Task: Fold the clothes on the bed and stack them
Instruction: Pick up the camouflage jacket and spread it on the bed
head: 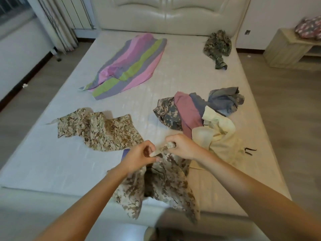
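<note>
A tan camouflage garment point(161, 185) hangs over the near edge of the bed point(52, 164). My left hand point(140, 156) and my right hand point(182, 146) both pinch its top edge, close together, and lift it. A second tan camouflage piece point(100, 131) lies crumpled to the left. On the right a loose pile holds a grey camouflage garment point(167, 113), a pink cloth point(187, 112), blue-grey clothes point(224, 100) and a pale yellow shirt point(218, 133). A striped pink, green and grey cloth point(132, 66) lies spread out further back. A dark green camouflage garment point(218, 46) lies near the headboard.
The padded headboard point(166, 13) closes the far end. A wooden bedside cabinet point(288, 47) with a floral bundle point(309, 28) stands at the right. Curtains point(57, 23) and a window are at the left. Wood floor runs along both sides of the bed.
</note>
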